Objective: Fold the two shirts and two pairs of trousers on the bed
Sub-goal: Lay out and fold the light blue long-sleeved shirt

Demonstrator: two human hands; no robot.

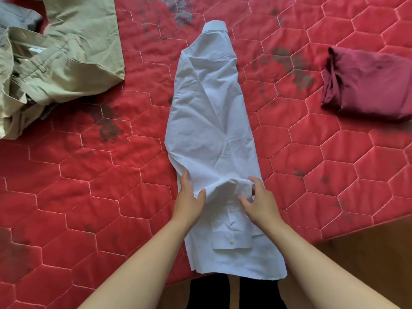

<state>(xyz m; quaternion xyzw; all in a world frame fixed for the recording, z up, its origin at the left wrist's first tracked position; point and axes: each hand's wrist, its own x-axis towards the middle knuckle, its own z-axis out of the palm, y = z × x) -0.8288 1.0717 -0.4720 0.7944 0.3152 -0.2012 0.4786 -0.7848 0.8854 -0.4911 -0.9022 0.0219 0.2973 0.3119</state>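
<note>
White shirt (pixel 209 121) lies lengthwise down the middle of the frame on the bed (pixel 89 197), which has a red quilted cover with dark patches. The shirt's sides are folded in, so it forms a long narrow strip. Its hem sits at the lower centre, reaching the near edge of the bed, with dark-clad legs (pixel 209 291) showing just below. A little above the hem a sleeve cuff (pixel 231 239) with a pale button lies flat on top of the shirt. Above the cuff the cloth is gathered into a raised ridge running across the strip, and both hands are on it. The left hand (pixel 189 198) grips the left edge of the shirt, fingers along the side and thumb pressed onto the ridge. The right hand (pixel 259 202) pinches the right end of the ridge between curled fingers and thumb. The hands are apart, one at each side of the strip. Beyond them the shirt runs wrinkled up to its collar (pixel 215 26) at the upper centre. At the right of the frame a maroon shirt (pixel 367 83) lies as a folded bundle, well apart from the white one. At the upper left, khaki trousers (pixel 66 63) lie rumpled, with grey trousers (pixel 17 16) partly showing in the corner behind them. A brown floor (pixel 367 253) shows at the lower right.
</note>
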